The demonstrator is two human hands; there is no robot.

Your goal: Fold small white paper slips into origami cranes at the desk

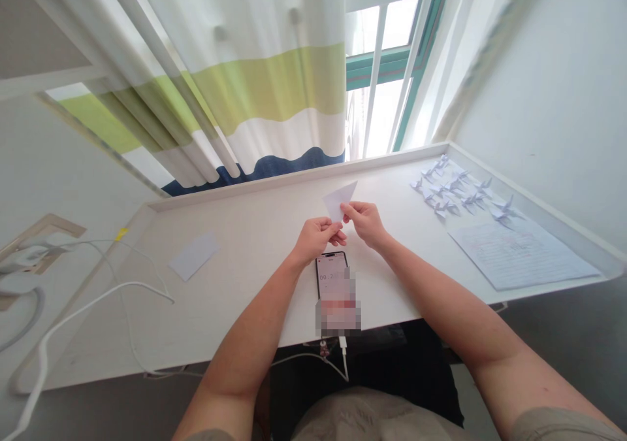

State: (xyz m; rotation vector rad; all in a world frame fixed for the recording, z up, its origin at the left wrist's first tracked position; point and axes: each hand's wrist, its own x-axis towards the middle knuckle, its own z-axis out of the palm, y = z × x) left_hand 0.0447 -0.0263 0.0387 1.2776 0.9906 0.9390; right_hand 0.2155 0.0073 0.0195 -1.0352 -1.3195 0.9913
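Note:
A folded piece of white paper (339, 199) with a pointed upper corner is held up over the desk, between both hands. My left hand (317, 237) pinches its lower edge, fingers curled together. At its right side, my right hand (365, 221) grips it between thumb and fingers. Just below the hands lies a phone (334, 287) with a timer on its screen, part of it blurred out. Several folded paper cranes (455, 189) stand grouped at the far right of the desk.
The white desk (255, 232) has a raised rim along its back. A written sheet (519, 251) lies at the right, a blank paper (192, 257) at the left. White cables (98, 291) cross the left side; another cable (343, 349) plugs into the phone. Behind hangs a curtain (274, 75).

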